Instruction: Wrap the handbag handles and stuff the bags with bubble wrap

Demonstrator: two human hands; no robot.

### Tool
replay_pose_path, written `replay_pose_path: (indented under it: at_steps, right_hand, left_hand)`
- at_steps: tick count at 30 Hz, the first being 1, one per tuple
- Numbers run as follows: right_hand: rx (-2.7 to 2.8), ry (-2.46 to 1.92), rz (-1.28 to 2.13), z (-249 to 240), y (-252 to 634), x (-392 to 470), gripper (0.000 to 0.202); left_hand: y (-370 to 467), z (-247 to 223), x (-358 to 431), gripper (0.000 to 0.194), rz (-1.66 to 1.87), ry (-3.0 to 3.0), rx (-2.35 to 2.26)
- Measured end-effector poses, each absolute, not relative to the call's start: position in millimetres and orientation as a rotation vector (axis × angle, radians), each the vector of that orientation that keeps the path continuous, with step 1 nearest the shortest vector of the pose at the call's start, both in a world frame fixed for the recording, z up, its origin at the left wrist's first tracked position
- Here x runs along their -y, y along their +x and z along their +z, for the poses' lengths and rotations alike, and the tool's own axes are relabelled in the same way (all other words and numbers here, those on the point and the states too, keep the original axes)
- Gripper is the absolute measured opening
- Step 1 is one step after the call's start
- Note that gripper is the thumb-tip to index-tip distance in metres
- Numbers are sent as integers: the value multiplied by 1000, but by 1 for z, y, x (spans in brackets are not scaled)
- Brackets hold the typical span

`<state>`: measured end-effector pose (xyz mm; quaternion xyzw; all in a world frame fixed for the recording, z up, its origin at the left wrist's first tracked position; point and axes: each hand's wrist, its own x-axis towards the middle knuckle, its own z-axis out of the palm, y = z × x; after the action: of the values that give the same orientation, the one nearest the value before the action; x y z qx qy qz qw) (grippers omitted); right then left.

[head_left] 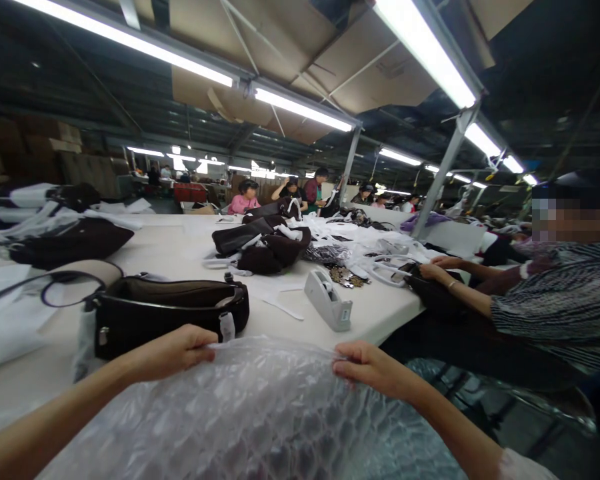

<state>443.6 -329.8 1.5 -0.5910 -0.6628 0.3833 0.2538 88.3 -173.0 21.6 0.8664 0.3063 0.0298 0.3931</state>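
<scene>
A wide sheet of clear bubble wrap (275, 413) hangs between my hands at the table's near edge. My left hand (180, 352) pinches its top edge, fingers closed, just in front of an open black handbag (170, 307). On the other side, my right hand (367, 367) grips the top edge with thumb and fingers together. The handbag stands upright on the white table (165, 248), its strap lying to the left. Beyond the sheet, between and above my hands, sits a grey tape dispenser (329, 300).
Dark bags with white wrapping (265, 243) lie mid-table, near small metal pieces (349, 277). More bags (70, 240) are piled at left. At right, a person in a striped top (555, 300) handles a black item. A metal post (443, 173) rises behind.
</scene>
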Motion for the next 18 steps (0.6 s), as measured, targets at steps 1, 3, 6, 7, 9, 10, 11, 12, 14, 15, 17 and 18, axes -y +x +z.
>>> replay_pose_path:
  at_steps: [1,3,6,7,9,10,11,12,14,15,17,18]
  right_hand:
    - [1820,-1611,1015,2,444,331,38]
    - [1855,-1630,964,4,444,334,39]
    - [1871,-1655,911,6,444,337,39]
    - [1871,-1660,898,7,445,338,39]
    - [1879,-1658,896,8,444,339,40]
    - [1889,-1653,904,10,444,340,40]
    - [1900,-1645,912,12,442,341,40]
    - [1912,-1636,918,14,440,342,40]
    - [1930,-1618,910,21,434,344,39]
    - [1946,-1607,888,25,430,345,39]
    - [1994,-1587,818,31,423,349,39]
    - [2018,-1585,775,34,420,351,39]
  left_hand:
    - [90,21,173,44,79,2212,-772]
    - [93,18,171,44,76,2228,-758]
    - [95,14,168,42,87,2258,-752]
    - [96,14,168,41,73,2291,-756]
    - [98,19,172,34,32,2426,-775]
    - [100,24,177,27,30,2516,-785]
    - [104,31,184,21,47,2602,-792]
    - [110,39,193,26,83,2666,-793]
    - [128,54,214,59,171,2690,-762]
    - [140,59,224,71,188,2649,-734]
    - [167,63,240,76,205,2530,-648]
    - [180,60,244,72,186,2483,-604]
